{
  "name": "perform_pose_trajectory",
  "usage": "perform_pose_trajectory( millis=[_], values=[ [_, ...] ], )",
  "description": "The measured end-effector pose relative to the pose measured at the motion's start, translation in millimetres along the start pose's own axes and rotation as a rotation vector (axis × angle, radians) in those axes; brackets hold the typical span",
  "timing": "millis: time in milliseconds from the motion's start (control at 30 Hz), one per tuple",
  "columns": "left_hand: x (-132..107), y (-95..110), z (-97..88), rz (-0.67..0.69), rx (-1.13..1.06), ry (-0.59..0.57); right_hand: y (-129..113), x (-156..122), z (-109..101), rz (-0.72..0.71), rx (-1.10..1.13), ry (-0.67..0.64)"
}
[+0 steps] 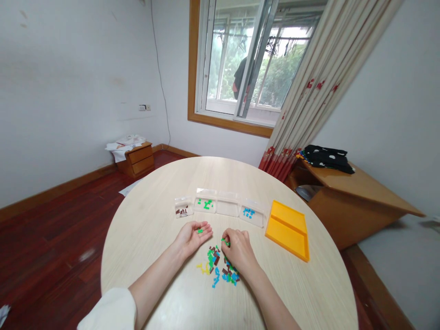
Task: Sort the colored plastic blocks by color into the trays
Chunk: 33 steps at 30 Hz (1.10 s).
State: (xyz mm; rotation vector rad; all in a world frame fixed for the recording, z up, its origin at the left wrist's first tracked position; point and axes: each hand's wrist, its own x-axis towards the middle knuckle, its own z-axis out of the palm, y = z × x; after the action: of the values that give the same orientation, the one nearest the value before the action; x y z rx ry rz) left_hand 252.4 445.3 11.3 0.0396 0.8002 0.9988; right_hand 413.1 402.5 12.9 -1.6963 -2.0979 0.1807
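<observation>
My left hand (193, 238) is palm up with its fingers stretched out, holding a small green toy block (200, 231) on the palm and fingers. To its right, my right hand (238, 245) is closed in a pinch on a green toy block (224, 240). Just below the two hands lies a loose pile of small toy blocks (216, 261) in green, brown, blue and yellow. My right hand covers part of that pile.
Beyond my hands stand several clear plastic boxes, one with brown pieces (182, 211), one with green pieces (206, 204), one with blue pieces (249, 212). A yellow divided tray (287, 241) lies on the right of the round table (154, 197). Outside the window is a person (240, 75).
</observation>
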Motion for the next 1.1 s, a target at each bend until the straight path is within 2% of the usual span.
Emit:
perform_pose_trajectory(
  millis=[267, 400, 500, 567, 667, 767, 967, 1100],
  values=[
    [-4.9, 0.3, 1.0, -0.023, 0.014, -0.043, 2.1, 3.9, -1.7, 0.058, 0.147, 0.035],
    [-9.9, 0.8, 4.3, -0.079, 0.033, -0.071, 2.3, 7.2, -8.3, 0.089, 0.259, 0.172],
    [-15.7, -1.0, 8.9, -0.166, 0.046, -0.088, -3.0, 7.4, -11.8, 0.052, 0.358, 0.277],
    [-19.3, -3.2, 11.8, -0.206, 0.034, -0.101, -7.3, 6.8, -12.3, 0.019, 0.42, 0.293],
    [-21.6, -5.9, 14.1, -0.223, 0.004, -0.118, -8.9, 6.9, -11.3, -0.008, 0.481, 0.274],
    [-19.5, -6.1, 13.2, -0.193, -0.009, -0.09, -0.7, 8.5, -9.6, 0.02, 0.453, 0.248],
    [-15.1, -3.5, 10.3, -0.126, -0.016, -0.029, 15.6, 7.6, -3.8, 0.025, 0.212, 0.004],
    [-17.1, -3.3, 11.6, -0.119, -0.002, -0.016, 13.1, 6.4, -1.6, -0.004, 0.149, -0.048]
  ],
)
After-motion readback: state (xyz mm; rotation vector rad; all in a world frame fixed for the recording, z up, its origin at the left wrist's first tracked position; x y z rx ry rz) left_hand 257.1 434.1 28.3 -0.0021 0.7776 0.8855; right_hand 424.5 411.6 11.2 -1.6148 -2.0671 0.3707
